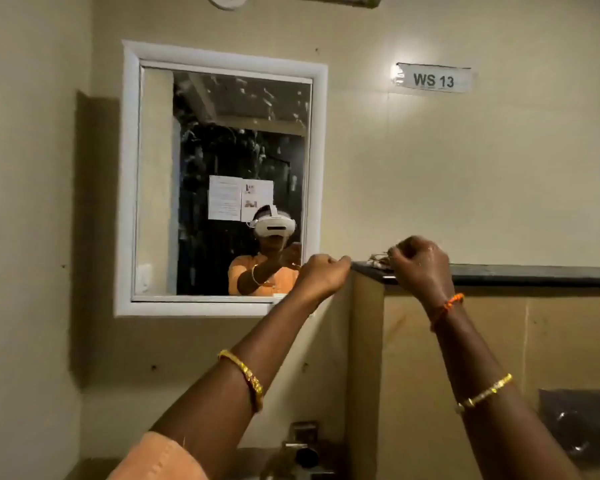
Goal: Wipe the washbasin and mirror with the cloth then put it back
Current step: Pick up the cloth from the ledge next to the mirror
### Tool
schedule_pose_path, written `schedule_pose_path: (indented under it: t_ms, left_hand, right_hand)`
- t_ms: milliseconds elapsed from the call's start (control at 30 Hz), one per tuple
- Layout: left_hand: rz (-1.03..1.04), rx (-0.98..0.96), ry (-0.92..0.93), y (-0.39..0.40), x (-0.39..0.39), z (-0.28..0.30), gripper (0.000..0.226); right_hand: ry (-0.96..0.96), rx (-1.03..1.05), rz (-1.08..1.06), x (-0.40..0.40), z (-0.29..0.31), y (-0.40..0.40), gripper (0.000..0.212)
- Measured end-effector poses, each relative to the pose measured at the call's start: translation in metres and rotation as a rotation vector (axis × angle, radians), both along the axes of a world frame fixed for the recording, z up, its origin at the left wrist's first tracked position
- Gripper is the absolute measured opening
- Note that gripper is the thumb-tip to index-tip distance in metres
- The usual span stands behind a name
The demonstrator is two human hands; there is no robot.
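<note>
Two arms reach up from the bottom of the view, and the left one has an orange sleeve (pixel 160 459) at its elbow. Each arm wears a gold bangle, and the right wrist also has an orange thread band (pixel 445 308). Between the arms, low down, a shiny metal tap (pixel 302 445) shows.

Up high, the left hand (pixel 323 275) is curled, with its fingertips on the corner of a dark ledge (pixel 534 274). Whether it holds anything cannot be told. The right hand (pixel 420 263) is curled too, and it pinches a small pale cloth (pixel 380 260) that lies bunched on top of the ledge (only a bit of it peeks out past the fingers).

To the left hangs the mirror (pixel 222 150) in a white frame. Its glass looks streaky and spotted. It shows the person with a white headset, and a paper sheet behind.

On the wall, up and to the right, a taped label (pixel 433 79) reads "WS 13".
</note>
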State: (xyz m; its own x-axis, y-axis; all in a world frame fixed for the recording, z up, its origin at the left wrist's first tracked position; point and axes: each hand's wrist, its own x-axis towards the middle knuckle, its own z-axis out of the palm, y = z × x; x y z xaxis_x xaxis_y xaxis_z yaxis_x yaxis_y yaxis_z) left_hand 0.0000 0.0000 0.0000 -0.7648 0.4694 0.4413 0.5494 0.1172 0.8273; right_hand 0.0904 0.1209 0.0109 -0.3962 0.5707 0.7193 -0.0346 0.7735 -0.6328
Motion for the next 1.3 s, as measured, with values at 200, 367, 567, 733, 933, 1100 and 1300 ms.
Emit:
schedule_pose_path:
  t_ms: [200,367,567,733,933,1100,1300]
  left_hand:
    - [0.131,-0.156,0.160,0.110,0.004,0.024,0.032]
    - [0.071,-0.279,0.143,0.153,-0.006,0.028,0.060]
    - [0.268,-0.441,0.414,0.175,-0.013,0.020,0.039]
    - [0.382,-0.313,0.574,0.166,-0.008,0.021,0.029]
    - [0.393,0.081,0.326,0.100,-0.003,0.019,0.030]
    - [0.298,0.254,0.040,0.011,-0.002,-0.008,0.022]
    - [0.282,0.252,-0.308,-0.084,-0.009,-0.075,0.021]
  right_hand:
    - [-0.529,-0.060,-0.331,-0.031,0.042,0.125,0.044]
    - [-0.647,-0.029,-0.073,-0.050,0.024,0.172,0.032]
    - [-0.457,-0.117,0.183,-0.056,0.025,0.177,0.040]
    - [-0.177,-0.216,0.350,-0.060,0.026,0.164,0.028]
    - [0.064,-0.198,0.593,-0.031,0.033,0.110,0.020]
    - [-0.072,0.180,0.704,-0.007,-0.002,0.024,0.027]
    - [-0.415,0.410,0.802,-0.036,-0.096,-0.077,0.081]
